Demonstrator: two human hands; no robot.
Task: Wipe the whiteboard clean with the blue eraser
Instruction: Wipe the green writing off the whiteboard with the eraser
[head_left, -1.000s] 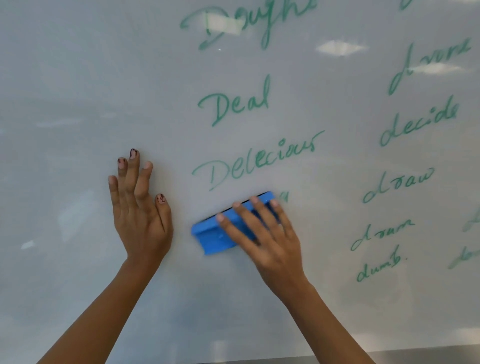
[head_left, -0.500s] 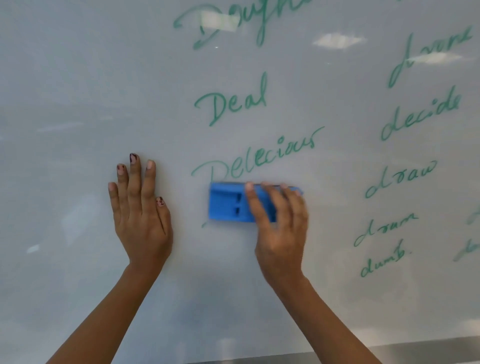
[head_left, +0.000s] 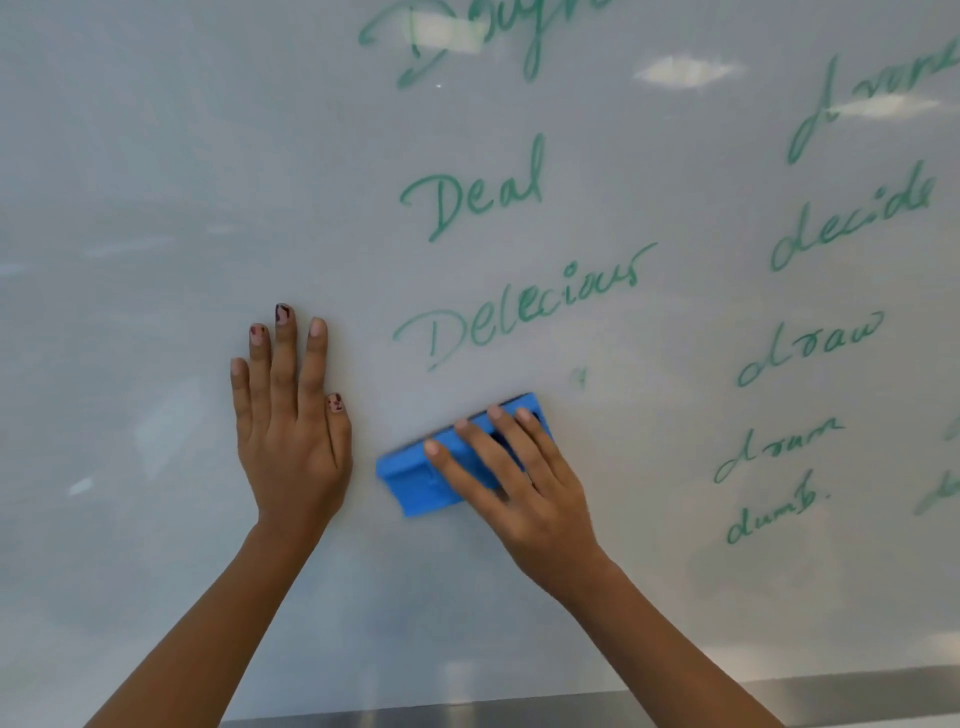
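Observation:
The whiteboard (head_left: 156, 156) fills the view and carries green handwriting. My right hand (head_left: 524, 483) presses the blue eraser (head_left: 415, 478) against the board, tilted with its right end higher, just below the word "Delecious" (head_left: 519, 312). A tiny green mark (head_left: 581, 376) sits above the eraser's right end. My left hand (head_left: 291, 415) lies flat on the board to the left of the eraser, fingers together, holding nothing. More words stand above, such as "Deal" (head_left: 478, 192), and to the right, such as "draw" (head_left: 810, 348) and "dumb" (head_left: 774, 512).
The left half of the board bears no writing. A metal frame edge (head_left: 519, 712) runs along the bottom of the board. Light reflections (head_left: 685, 70) show near the top.
The eraser swept up to just under "Delecious" and level, then came back down-left and tilted. The writing beneath "Delecious" is gone except a small mark. My left hand stayed put.

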